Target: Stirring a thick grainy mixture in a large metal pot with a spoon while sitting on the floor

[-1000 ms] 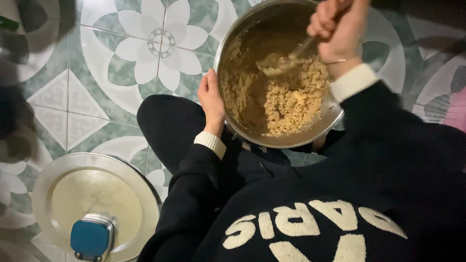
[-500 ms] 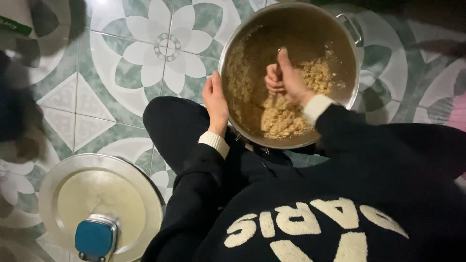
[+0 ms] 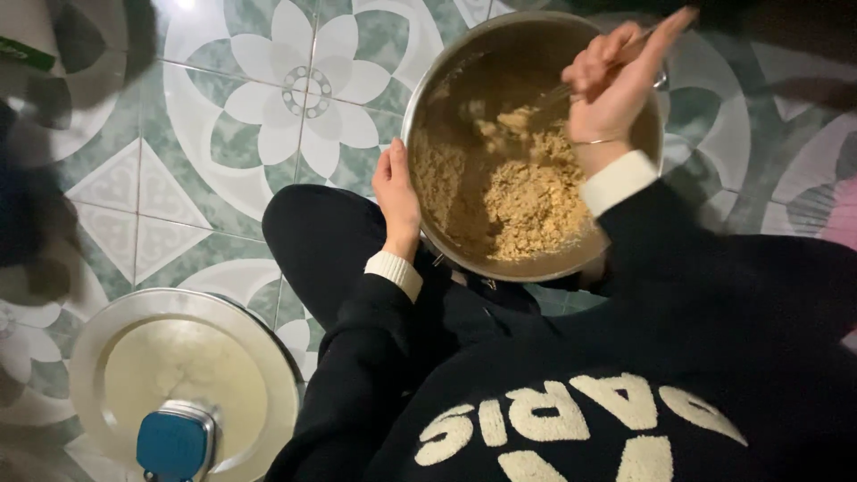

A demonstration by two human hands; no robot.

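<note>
a tiled floor (image 3: pixel 178 178) with green and white flower patterns carries a round metal pot (image 3: pixel 428 107) of brownish crumbly mix and, well apart, a metal lid (image 3: pixel 107 357) with a blue knob.

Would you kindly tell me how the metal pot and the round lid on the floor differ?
The metal pot is deep and holds a crumbly tan mixture; the round lid is flat and bears only a blue handle. The left hand grips the pot's rim, while the lid lies untouched. Both are round, silvery metal.
</note>
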